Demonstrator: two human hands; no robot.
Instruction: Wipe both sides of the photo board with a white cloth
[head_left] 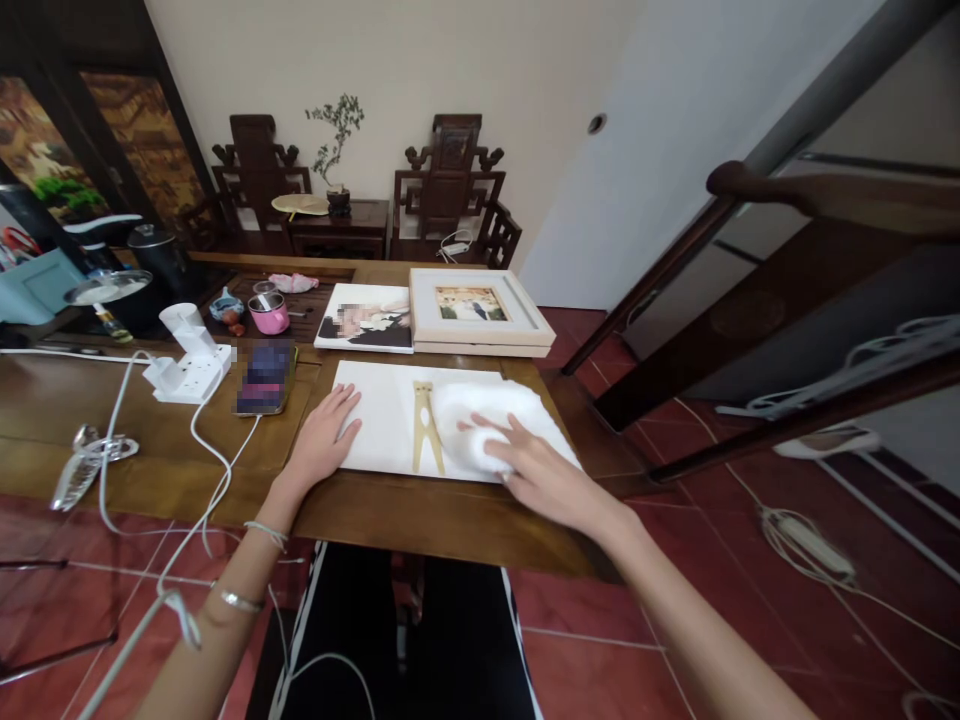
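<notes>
A white flat board (379, 415) lies near the table's front edge. My left hand (326, 435) rests on its left edge, fingers stretched out flat. On the board's right part sits a sheet of white fluffy material (525, 400). My right hand (536, 470) is over it, fingers curled around a rounded white fluffy wad (480, 450); part of the grip is hidden and slightly blurred. Between my hands lies a flat gold piece (424, 430) with two legs and a small face-like top, apart from both hands.
Behind the board are a picture print (364, 320) and a framed picture (480, 310). To the left are a phone (262, 378), a white power strip (196, 375) with trailing cables, a pink cup (268, 315) and a silver metal object (86, 465). A dark wooden chair (675, 330) stands right.
</notes>
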